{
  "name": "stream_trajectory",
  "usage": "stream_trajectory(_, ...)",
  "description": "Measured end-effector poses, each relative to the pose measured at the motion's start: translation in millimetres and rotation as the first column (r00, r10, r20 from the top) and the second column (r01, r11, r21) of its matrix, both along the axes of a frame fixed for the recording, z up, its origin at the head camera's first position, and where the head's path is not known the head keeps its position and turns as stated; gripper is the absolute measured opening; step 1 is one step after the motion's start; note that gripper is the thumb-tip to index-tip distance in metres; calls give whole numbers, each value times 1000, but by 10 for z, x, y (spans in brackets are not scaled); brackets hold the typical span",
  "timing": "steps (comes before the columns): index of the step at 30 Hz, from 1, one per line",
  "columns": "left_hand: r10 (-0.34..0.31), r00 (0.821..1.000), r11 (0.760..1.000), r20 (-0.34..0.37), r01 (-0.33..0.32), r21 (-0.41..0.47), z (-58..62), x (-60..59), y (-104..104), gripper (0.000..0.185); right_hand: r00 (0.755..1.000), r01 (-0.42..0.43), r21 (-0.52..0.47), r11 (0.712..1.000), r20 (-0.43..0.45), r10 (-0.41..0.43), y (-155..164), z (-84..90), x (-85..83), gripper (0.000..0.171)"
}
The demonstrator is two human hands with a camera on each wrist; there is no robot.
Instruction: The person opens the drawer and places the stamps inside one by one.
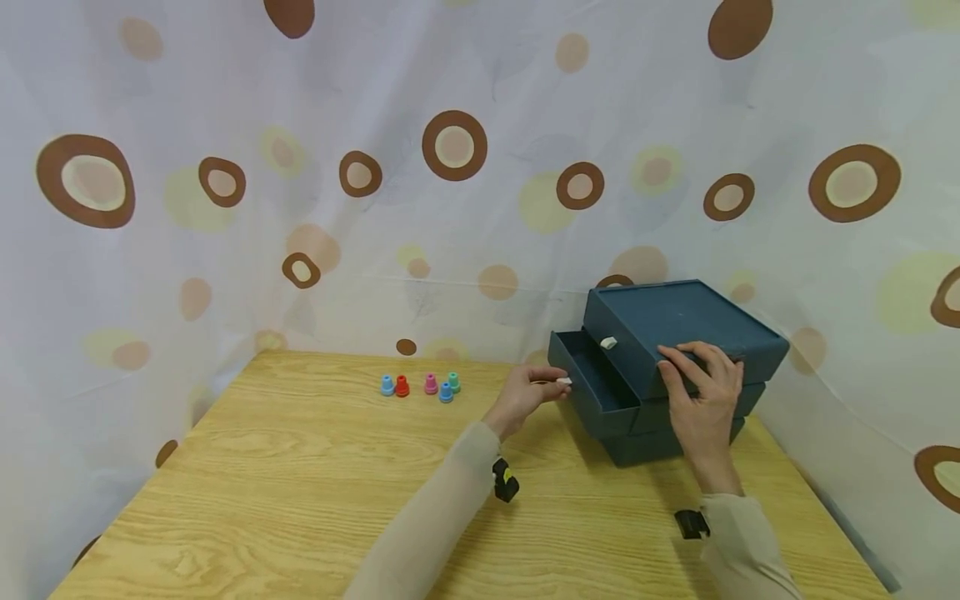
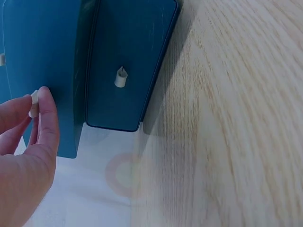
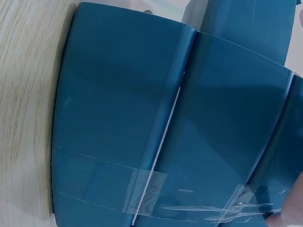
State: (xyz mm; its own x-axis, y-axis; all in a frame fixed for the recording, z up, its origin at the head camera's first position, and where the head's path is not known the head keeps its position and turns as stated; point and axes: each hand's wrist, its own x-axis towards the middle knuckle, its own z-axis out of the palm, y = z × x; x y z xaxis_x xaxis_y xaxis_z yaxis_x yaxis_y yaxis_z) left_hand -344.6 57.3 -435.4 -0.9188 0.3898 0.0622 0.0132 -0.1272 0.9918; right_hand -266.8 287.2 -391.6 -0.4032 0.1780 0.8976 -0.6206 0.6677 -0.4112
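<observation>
A dark blue drawer unit (image 1: 693,312) of three stacked tiers stands at the table's right side. Its middle drawer (image 1: 596,371) is pulled out, and the inside shows. Thumb and fingers of my left hand (image 1: 522,396) pinch the small white knob (image 2: 34,104) on that drawer's front. My right hand (image 1: 703,400) rests on the top tier's near edge, fingertips over the top. In the right wrist view only a bit of this hand shows, against the unit's side. The top tier (image 1: 609,342) and bottom drawer (image 2: 135,61) each bear a white knob too.
Several small coloured pieces with wide bases, including a red piece (image 1: 402,386) and a pink piece (image 1: 431,384), stand toward the back of the wooden table (image 1: 300,483). A spotted curtain (image 1: 480,208) hangs behind it. Clear tape (image 3: 189,203) crosses the unit's side.
</observation>
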Motion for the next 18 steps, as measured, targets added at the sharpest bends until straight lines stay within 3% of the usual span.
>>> stream_trajectory(18, 3, 1000, 1000, 3, -3, -11, 7, 40, -247, 26, 1000, -5, 5, 1000, -12, 5, -18, 10, 6, 18)
